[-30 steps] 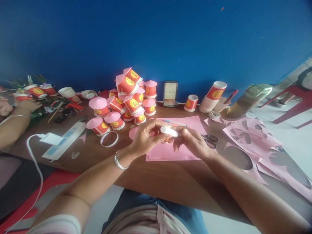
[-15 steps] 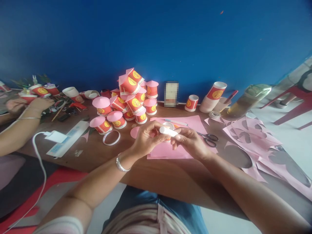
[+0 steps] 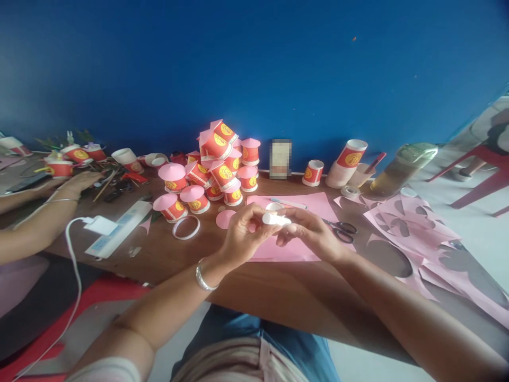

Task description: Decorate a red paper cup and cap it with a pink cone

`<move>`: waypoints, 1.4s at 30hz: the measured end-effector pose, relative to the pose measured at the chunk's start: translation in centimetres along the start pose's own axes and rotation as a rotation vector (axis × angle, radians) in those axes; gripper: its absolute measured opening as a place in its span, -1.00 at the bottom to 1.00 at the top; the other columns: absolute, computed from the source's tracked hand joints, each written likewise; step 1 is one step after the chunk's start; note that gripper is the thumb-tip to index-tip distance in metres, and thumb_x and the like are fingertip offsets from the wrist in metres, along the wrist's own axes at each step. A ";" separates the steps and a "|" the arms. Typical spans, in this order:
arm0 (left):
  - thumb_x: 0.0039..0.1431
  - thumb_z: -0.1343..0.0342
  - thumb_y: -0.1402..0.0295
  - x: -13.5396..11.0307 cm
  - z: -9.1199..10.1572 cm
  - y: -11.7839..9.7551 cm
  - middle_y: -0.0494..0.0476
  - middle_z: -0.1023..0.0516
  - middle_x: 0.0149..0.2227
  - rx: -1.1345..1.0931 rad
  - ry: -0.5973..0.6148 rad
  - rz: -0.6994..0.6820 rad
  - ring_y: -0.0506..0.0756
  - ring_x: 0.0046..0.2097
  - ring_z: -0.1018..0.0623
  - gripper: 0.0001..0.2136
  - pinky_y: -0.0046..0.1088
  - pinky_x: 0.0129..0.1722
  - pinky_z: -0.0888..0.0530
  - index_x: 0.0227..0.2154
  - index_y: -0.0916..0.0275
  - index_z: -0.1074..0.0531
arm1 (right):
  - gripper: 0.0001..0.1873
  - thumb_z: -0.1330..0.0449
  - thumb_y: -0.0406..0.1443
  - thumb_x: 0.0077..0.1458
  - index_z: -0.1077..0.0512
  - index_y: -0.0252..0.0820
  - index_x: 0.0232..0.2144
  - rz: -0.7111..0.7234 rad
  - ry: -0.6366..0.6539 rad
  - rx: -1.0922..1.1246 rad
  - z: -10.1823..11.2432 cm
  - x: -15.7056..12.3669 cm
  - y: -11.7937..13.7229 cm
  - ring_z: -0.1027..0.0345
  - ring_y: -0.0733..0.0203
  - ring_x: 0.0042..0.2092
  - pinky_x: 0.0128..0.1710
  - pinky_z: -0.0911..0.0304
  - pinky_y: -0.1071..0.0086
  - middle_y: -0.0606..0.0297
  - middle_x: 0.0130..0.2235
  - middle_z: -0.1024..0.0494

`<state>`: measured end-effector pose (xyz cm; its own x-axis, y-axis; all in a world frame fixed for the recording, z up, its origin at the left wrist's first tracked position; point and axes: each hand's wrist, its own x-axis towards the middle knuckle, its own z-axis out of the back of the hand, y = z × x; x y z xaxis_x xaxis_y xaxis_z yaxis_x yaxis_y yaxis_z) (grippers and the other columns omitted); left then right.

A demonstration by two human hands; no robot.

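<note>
Between my two hands is a small white tube (image 3: 275, 218), perhaps of glue; its label, if any, cannot be read. My left hand (image 3: 243, 233) is closed round its left end, thumb below and fingers above. My right hand (image 3: 314, 233) pinches its right end between thumb and fingers. Behind the tube shows the pale rim of a paper cup (image 3: 274, 206), the rest mostly hidden by my hands. Under them lie pink paper sheets (image 3: 294, 253), with a pen (image 3: 289, 203) on top. Black-handled scissors (image 3: 344, 231) rest just right of my right hand.
Red cups with pink cone tops (image 3: 222, 175) are piled left of centre. A tape ring (image 3: 186, 227), power strip (image 3: 119, 229) and a co-worker's arm (image 3: 51, 207) are farther left. Pink scraps (image 3: 409, 223), a cup stack (image 3: 348, 163) and a bottle (image 3: 403, 167) stand or lie right.
The view has shifted slightly, so the things on the table sit a little lower and mostly farther right. Both hands keep hold of the white tube. The co-worker's hand has moved.
</note>
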<state>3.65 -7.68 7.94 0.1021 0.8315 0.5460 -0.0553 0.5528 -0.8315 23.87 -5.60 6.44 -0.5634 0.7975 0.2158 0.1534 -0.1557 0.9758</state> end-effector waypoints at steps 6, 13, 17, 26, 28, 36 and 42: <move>0.12 -0.39 0.12 -0.4 -0.5 0.2 0.05 -0.54 -0.43 -0.063 0.041 0.078 0.01 -0.39 -0.49 -0.70 -0.47 -0.40 -0.47 -0.40 0.23 -0.47 | -0.64 -0.39 -0.02 0.18 -0.57 -0.22 -0.24 0.015 -0.103 0.014 0.5 -1.0 1.1 -0.60 0.17 -0.35 -0.26 -0.56 0.24 0.21 -0.34 -0.66; 0.09 -0.42 0.13 0.0 -0.5 0.2 0.07 -0.56 -0.36 -0.207 0.098 0.229 0.02 -0.35 -0.54 -0.68 -0.42 -0.31 -0.56 -0.33 0.25 -0.49 | -0.70 -0.39 -0.04 0.19 -0.57 -0.14 -0.26 0.190 -0.326 -0.369 -0.1 -1.8 0.3 -0.58 0.14 -0.33 -0.32 -0.51 0.26 0.21 -0.35 -0.68; 0.06 -0.45 0.22 1.3 0.8 0.6 0.09 -0.55 -0.22 -0.143 0.176 0.262 -0.04 -0.33 -0.52 -0.57 -0.50 -0.32 -0.55 -0.05 0.24 -0.50 | -0.57 -0.45 0.07 0.05 -0.52 -0.14 -0.31 0.129 -0.490 -0.215 1.3 -1.0 -0.9 -0.58 0.12 -0.34 -0.29 -0.55 0.20 0.24 -0.39 -0.65; 0.20 -0.30 0.14 8.0 3.8 5.8 0.16 -0.63 -0.22 0.219 0.362 0.233 0.00 -0.30 -0.54 -0.71 -0.47 -0.29 -0.50 -0.19 0.27 -0.57 | -0.52 -0.49 0.07 -0.05 -0.48 -0.15 -0.36 0.036 -0.681 -0.109 5.9 -0.3 -3.8 -0.54 0.19 -0.40 -0.23 -0.57 0.17 0.31 -0.46 -0.61; 0.19 -0.29 0.07 9.4 3.5 7.2 0.19 -0.65 -0.21 0.256 0.471 0.302 0.03 -0.30 -0.55 -0.66 -0.45 -0.29 -0.51 -0.20 0.28 -0.59 | -0.51 -0.48 0.09 -0.04 -0.47 -0.15 -0.36 0.028 -0.689 -0.108 6.2 -0.3 -4.4 -0.52 0.20 -0.40 -0.25 -0.56 0.19 0.32 -0.45 -0.60; 0.20 -0.23 -0.05 9.8 2.5 9.5 0.22 -0.68 -0.19 0.223 0.705 0.498 0.10 -0.21 -0.60 -0.56 -0.39 -0.22 -0.53 -0.19 0.28 -0.63 | -0.42 -0.48 0.14 -0.09 -0.45 -0.18 -0.34 -0.037 -0.645 -0.065 6.0 -0.4 -5.4 -0.43 0.28 -0.46 -0.37 -0.47 0.31 0.33 -0.44 -0.57; 0.05 -0.35 0.18 9.3 1.8 10.7 0.25 -0.70 -0.15 0.223 0.792 0.510 0.14 -0.20 -0.63 -0.70 -0.30 -0.17 -0.53 -0.21 0.27 -0.62 | -0.42 -0.45 0.17 -0.06 -0.43 -0.17 -0.33 -0.017 -0.643 -0.110 6.2 -0.4 -5.4 -0.43 0.27 -0.45 -0.35 -0.49 0.29 0.32 -0.45 -0.57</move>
<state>2.21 6.04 4.28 0.6488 0.7416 -0.1705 -0.4573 0.2010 -0.8663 28.27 -1.50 0.90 0.0381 0.9848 0.1695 0.0455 -0.1712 0.9842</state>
